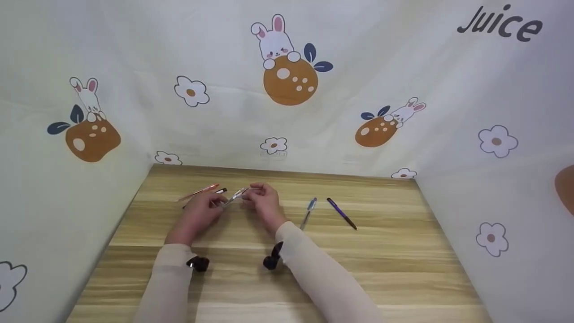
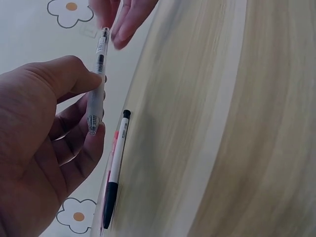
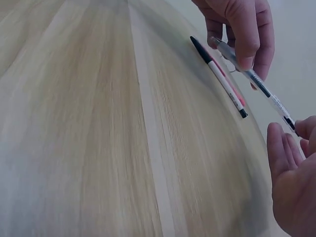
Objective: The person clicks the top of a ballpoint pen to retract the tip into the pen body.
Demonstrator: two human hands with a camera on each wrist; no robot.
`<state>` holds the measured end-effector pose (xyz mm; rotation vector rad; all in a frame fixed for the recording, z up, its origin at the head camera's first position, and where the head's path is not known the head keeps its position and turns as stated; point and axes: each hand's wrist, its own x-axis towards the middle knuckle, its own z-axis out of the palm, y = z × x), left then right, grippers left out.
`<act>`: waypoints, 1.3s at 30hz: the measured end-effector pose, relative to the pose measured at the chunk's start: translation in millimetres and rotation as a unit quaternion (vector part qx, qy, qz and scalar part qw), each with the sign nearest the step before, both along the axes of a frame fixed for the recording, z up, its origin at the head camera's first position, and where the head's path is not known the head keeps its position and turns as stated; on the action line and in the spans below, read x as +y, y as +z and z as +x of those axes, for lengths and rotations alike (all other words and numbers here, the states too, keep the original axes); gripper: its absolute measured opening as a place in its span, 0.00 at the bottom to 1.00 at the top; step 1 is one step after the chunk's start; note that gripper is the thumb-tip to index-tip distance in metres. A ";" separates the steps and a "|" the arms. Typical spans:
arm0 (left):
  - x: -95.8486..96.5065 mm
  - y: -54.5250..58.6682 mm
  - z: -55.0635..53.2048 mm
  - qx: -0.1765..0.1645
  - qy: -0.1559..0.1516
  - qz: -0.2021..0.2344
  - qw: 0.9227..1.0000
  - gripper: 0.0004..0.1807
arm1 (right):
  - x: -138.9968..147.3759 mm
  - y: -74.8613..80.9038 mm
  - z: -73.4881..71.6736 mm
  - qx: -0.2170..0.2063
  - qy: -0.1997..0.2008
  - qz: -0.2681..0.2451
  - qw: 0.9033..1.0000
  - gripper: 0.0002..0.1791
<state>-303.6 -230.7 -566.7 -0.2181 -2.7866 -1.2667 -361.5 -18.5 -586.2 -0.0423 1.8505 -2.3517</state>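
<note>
My left hand (image 1: 204, 213) pinches a clear, grey-barrelled click pen (image 2: 96, 103) between thumb and fingers, holding it at a slant above the table. At the pen's far end is my right hand (image 1: 265, 204), its thumb (image 3: 306, 127) touching the tip of that end. The other right fingers (image 3: 281, 148) look extended and apart from the pen. Below and beside the left hand lie a white pen with black ends (image 3: 227, 86) and a red pen (image 1: 204, 190), partly hidden by the hand in the head view.
To the right of the right hand lie a clear pen with a blue top (image 1: 311, 205), partly behind the sleeve, and a purple-and-black pen (image 1: 342, 214). The wooden table (image 1: 381, 269) meets printed cloth walls (image 1: 215, 130) at the back and both sides.
</note>
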 end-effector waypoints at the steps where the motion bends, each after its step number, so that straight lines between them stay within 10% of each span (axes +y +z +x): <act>1: -1.5 0.1 0.0 0.002 0.003 -0.002 1.000 0.12 | 1.4 0.8 0.4 0.004 -0.001 0.009 1.000 0.16; 17: -29.8 -0.2 -3.1 0.017 -0.026 -0.064 0.997 0.11 | 74.1 17.1 39.4 0.089 0.100 0.134 0.982 0.15; 39: -48.0 -5.7 -6.4 0.013 -0.031 -0.128 0.991 0.12 | 143.9 25.7 84.9 0.052 0.137 0.099 0.984 0.14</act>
